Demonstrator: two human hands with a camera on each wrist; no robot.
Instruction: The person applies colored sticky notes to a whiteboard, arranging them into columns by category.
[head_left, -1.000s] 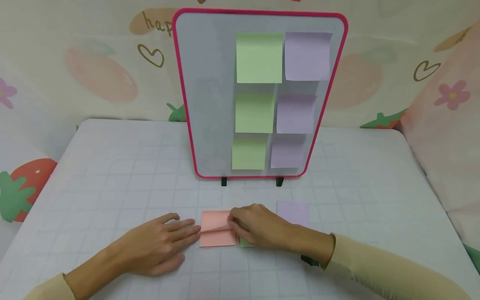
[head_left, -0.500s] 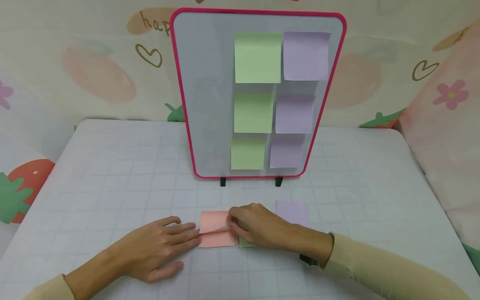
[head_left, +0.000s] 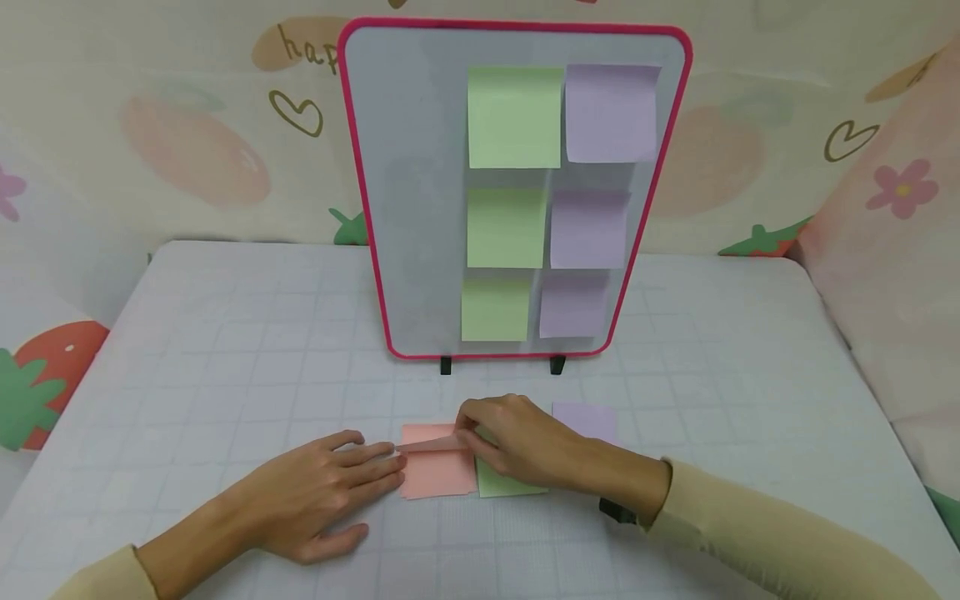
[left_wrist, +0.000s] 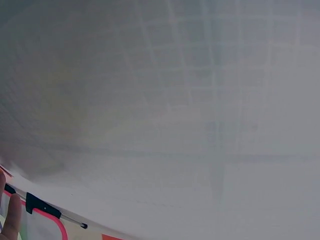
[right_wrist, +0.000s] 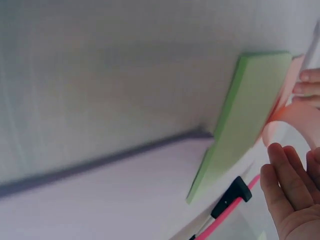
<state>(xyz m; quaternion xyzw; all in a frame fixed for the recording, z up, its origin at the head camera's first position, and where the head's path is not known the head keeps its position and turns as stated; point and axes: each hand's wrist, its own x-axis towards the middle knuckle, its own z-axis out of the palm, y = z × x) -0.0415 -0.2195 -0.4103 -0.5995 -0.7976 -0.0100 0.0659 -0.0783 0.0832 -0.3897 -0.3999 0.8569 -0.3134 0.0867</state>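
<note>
A pink sticky note pad (head_left: 438, 479) lies on the table in front of the whiteboard. My right hand (head_left: 517, 442) pinches the top pink sticky note (head_left: 429, 447) near its right end, and that sheet is bent up off the pad. In the right wrist view the sheet (right_wrist: 302, 119) curves in a loop beyond the fingers. My left hand (head_left: 330, 496) lies flat with fingers extended, fingertips touching the pad's left edge. Beneath my right hand is a green sticky note pad (head_left: 510, 485), partly covered. A purple pad (head_left: 588, 421) sits behind my right wrist.
A pink-rimmed whiteboard (head_left: 408, 208) stands upright on black feet (head_left: 446, 365) behind the pads. Three green notes (head_left: 506, 227) form one column on it and three purple notes (head_left: 588, 229) another at the right. A patterned cloth (head_left: 195, 150) hangs behind the table.
My right hand has moved slightly up and away, lifting the pink sheet's lower edge farther back. More of the pink and green pads shows. The left hand stays by the pad, its thumb spread wider.
</note>
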